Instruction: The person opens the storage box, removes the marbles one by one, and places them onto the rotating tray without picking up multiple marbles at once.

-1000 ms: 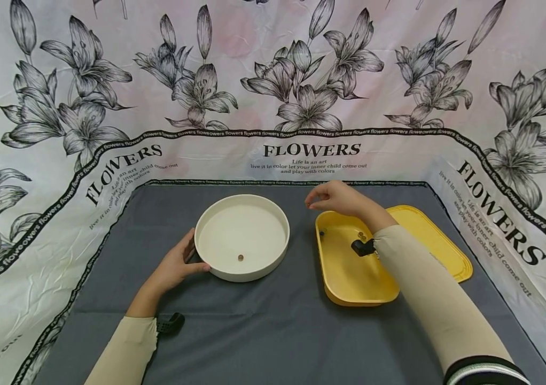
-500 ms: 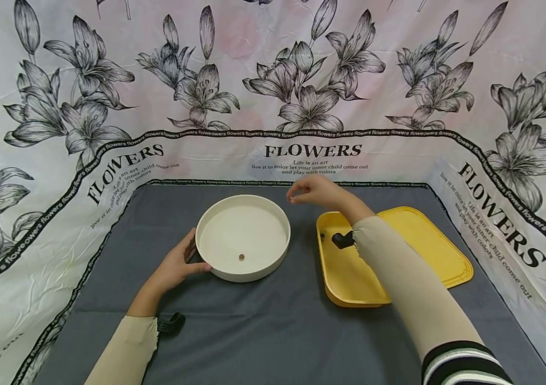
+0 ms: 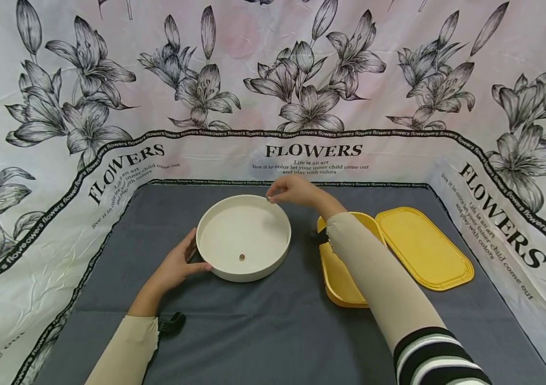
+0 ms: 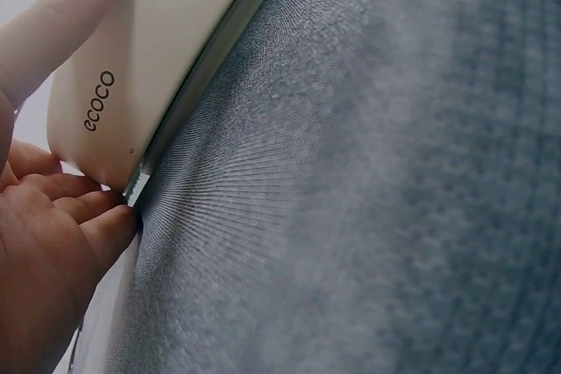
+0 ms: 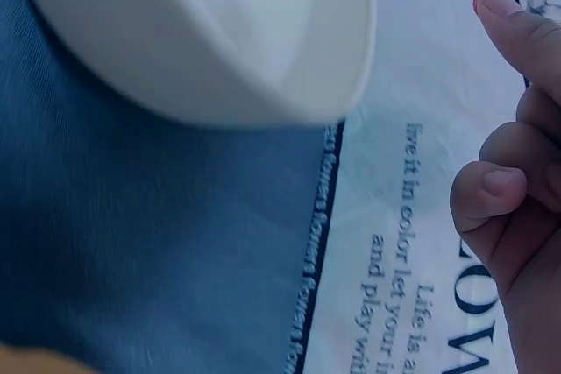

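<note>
A round cream dish with low walls stands on the grey cloth, and one tiny brown bead-like piece lies inside it. My left hand holds the dish at its near left side. In the left wrist view the thumb lies on the wall marked "ecoco" and the fingertips touch the base edge. My right hand is at the dish's far right rim, thumb and forefinger together as in a pinch, with something tiny at the tips. Its other fingers are curled.
To the right stands a yellow box, partly hidden under my right sleeve. Its yellow lid lies beside it on the right. The floral white border of the cloth runs behind the dish.
My right hand has moved left from above the yellow box to the dish's rim, its fingers still pinched. The left hand and the dish have stayed in place.
</note>
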The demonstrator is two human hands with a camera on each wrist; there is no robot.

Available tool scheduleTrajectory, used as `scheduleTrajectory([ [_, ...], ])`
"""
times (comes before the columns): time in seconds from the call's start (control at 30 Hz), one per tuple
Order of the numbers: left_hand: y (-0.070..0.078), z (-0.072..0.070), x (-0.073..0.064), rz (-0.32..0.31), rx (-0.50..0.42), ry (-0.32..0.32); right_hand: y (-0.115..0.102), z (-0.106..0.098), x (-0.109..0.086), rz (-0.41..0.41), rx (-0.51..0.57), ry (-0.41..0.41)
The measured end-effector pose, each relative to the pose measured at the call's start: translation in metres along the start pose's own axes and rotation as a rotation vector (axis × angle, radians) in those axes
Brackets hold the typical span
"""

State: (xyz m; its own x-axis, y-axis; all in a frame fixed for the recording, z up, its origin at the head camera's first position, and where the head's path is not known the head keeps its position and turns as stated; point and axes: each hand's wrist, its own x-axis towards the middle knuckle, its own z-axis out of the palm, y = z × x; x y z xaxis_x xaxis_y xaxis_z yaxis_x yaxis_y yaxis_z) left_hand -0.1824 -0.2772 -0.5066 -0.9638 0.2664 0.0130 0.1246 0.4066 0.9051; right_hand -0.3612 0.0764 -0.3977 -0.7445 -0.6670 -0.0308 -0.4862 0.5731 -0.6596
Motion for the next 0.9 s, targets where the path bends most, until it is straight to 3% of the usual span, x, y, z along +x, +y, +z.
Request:
scheduleTrajectory([
  [0.2,-0.001,0.002,0.002,0.023,-0.011,-0.007,-0.004,0.016,0.016,-0.013,0.030,-0.033],
  [0.47,-0.003,0.002,0.000,0.005,-0.004,0.001,0.000,0.038,0.032,-0.025,0.065,-0.050],
  [0.9,-0.003,0.000,0.001,0.008,0.004,0.004,-0.002,0.058,0.052,-0.066,0.037,-0.103],
])
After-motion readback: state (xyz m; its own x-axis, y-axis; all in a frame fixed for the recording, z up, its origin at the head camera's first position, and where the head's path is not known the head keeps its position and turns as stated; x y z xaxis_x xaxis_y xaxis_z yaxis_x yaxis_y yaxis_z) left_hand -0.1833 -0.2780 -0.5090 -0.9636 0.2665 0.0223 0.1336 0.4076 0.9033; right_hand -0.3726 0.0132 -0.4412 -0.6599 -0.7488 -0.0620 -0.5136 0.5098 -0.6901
